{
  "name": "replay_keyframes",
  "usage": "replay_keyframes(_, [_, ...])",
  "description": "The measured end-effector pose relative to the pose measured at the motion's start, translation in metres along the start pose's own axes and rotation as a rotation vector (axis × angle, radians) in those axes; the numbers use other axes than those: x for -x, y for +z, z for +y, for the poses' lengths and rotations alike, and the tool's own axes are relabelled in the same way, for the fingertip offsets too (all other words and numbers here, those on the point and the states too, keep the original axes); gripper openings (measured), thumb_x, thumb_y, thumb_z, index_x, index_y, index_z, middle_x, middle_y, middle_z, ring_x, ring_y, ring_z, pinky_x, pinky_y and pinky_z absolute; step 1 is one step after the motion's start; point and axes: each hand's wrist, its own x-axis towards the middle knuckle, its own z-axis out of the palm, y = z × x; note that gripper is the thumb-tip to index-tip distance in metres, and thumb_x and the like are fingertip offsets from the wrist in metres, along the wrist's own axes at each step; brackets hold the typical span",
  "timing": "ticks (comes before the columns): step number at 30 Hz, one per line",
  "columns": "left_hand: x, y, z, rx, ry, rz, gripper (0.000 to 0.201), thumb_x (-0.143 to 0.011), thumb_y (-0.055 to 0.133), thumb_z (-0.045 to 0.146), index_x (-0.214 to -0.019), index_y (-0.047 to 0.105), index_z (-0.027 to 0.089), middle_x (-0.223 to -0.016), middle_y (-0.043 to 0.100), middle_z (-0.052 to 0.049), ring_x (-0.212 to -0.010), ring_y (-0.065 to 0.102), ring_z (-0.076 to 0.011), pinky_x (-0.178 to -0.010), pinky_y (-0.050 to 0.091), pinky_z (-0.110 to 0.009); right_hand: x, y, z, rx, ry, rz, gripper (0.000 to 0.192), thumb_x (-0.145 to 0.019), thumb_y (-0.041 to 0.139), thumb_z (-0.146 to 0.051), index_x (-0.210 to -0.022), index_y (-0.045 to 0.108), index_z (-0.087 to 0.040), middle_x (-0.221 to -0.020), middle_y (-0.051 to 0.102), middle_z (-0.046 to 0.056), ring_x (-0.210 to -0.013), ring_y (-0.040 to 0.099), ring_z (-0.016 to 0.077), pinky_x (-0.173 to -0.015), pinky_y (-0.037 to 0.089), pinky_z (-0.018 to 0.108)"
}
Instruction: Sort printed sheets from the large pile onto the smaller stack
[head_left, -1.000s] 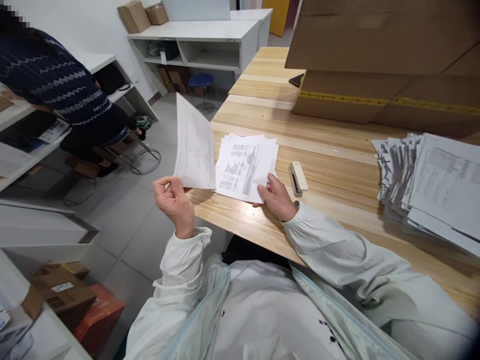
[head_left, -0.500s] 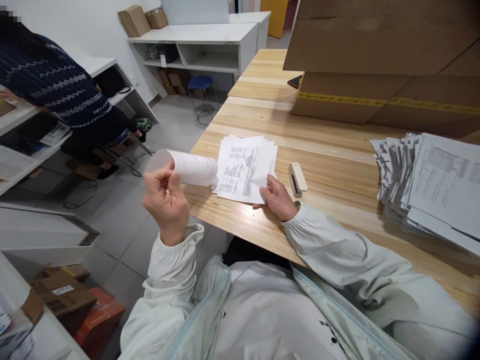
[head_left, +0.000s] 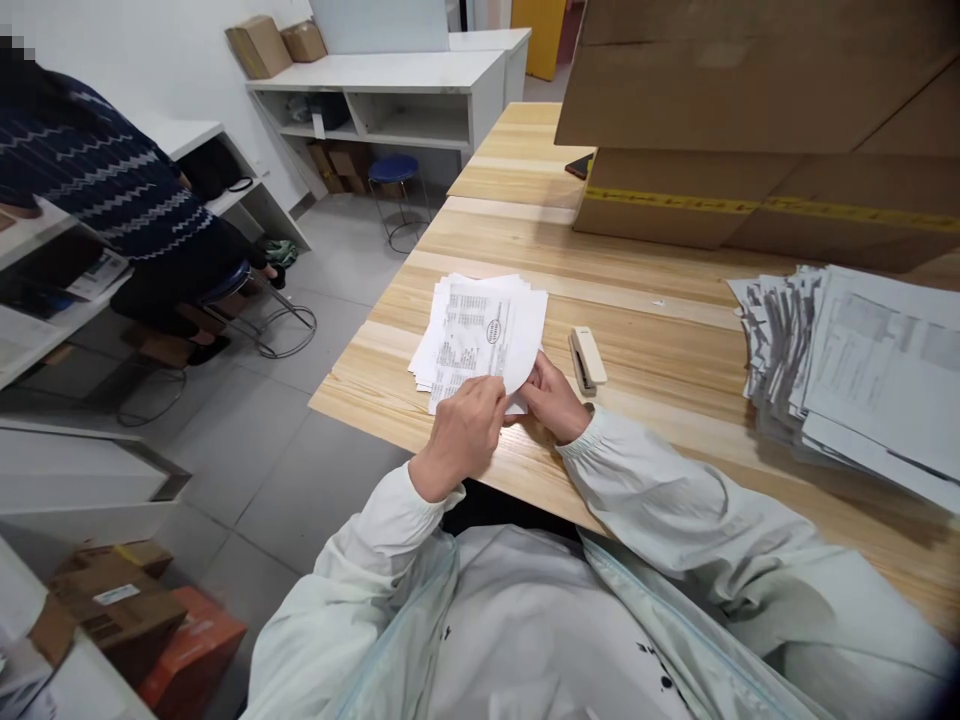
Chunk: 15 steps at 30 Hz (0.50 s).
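Note:
My left hand (head_left: 466, 430) pinches the near right corner of a printed sheet of paper (head_left: 474, 325), its fingers pressed together. That corner curls up a little. Beneath the sheet lie several loose papers (head_left: 424, 352), slightly fanned out to the left, near the table's edge. My right hand (head_left: 556, 398) grips the right edge of the papers, close to my left hand; its fingertips are partly hidden behind the curled sheet. Just right of the papers, a cream stapler (head_left: 589, 360) rests on the wooden table (head_left: 637, 300).
On the right stands a tall stack of papers (head_left: 885, 370). Large cardboard boxes (head_left: 675, 175) fill the table's far right, with a phone (head_left: 579, 166) beside them. A person in a patterned sweater (head_left: 120, 170) sits at the left. A blue stool (head_left: 394, 168) stands beyond the table.
My left hand has come from the left, where it held a curled sheet in the air, down to the near right corner of the papers. My right hand has stayed at their right edge.

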Motion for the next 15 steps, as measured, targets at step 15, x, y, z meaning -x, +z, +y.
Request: replay_keyframes(15, [0.02,0.019,-0.005,0.263,-0.501,0.164,0.017,-0.1,0.041,0.032,-0.094,0.053,0.022,-0.077,0.067,-0.001,-0.064,0.066,-0.016,-0.061,0.041,-0.026,0.004,0.0,-0.006,0.074,0.099,0.003,0.105,-0.066,0.054,-0.009,-0.16,0.012,-0.029,-0.09,0.071,0.002,-0.059,0.064,0.0152,-0.051,0.064,0.036])
